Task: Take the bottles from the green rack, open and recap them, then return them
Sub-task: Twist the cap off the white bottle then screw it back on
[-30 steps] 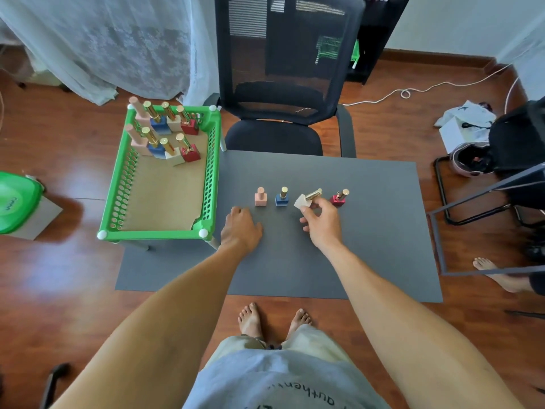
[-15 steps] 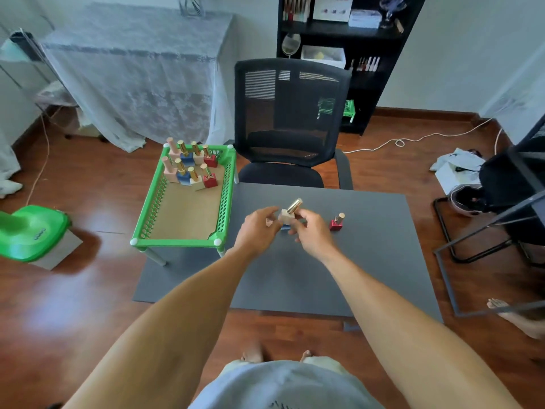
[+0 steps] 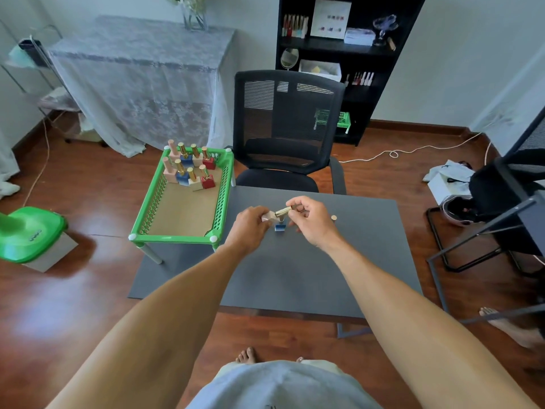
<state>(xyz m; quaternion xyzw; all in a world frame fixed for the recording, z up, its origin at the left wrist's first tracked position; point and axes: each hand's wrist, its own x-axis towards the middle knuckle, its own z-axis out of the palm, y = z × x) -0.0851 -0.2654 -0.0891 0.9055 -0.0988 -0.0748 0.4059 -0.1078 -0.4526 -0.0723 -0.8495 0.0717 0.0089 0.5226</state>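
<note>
A cream bottle (image 3: pixel 268 216) is held above the grey table (image 3: pixel 309 270), its body pinched in the closed fingers of the left hand (image 3: pixel 249 228) and its gold cap (image 3: pixel 283 211) gripped by the closed fingertips of the right hand (image 3: pixel 312 222). A blue bottle (image 3: pixel 280 227) is seen on the table just below both hands, and eight more bottles are stood at the far end of the green rack (image 3: pixel 182 237).

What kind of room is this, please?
Probably a home room used for nail care: a black shelf holding polish bottles, an office chair, wooden floor, and a lace-covered table.
</note>
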